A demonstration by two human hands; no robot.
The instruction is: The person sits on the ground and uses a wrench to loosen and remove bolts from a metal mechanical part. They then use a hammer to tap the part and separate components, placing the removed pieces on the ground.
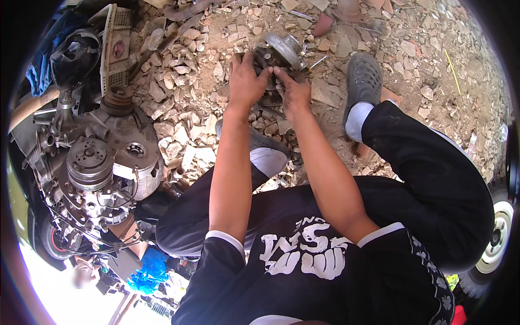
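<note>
A turbocharger (284, 50) with a silver rounded housing and a darker, dirty body rests low over the stony ground ahead of me. My left hand (248, 81) grips its dark body from the left, with the thumb pointing inward. From the right, my right hand (295, 91) is closed round the near side of the same part. The two thumbs nearly meet at the middle. A thin rod with a pale tip juts out of the turbocharger on the right. The hands hide most of its underside.
Broken stone and tile pieces (187, 122) cover the ground. At my left stands a large greasy engine (89, 162), with a beige plastic crate (116, 46) beyond it. A wrench (299, 14) lies at the far side. My shod right foot (364, 81) is right of the turbocharger.
</note>
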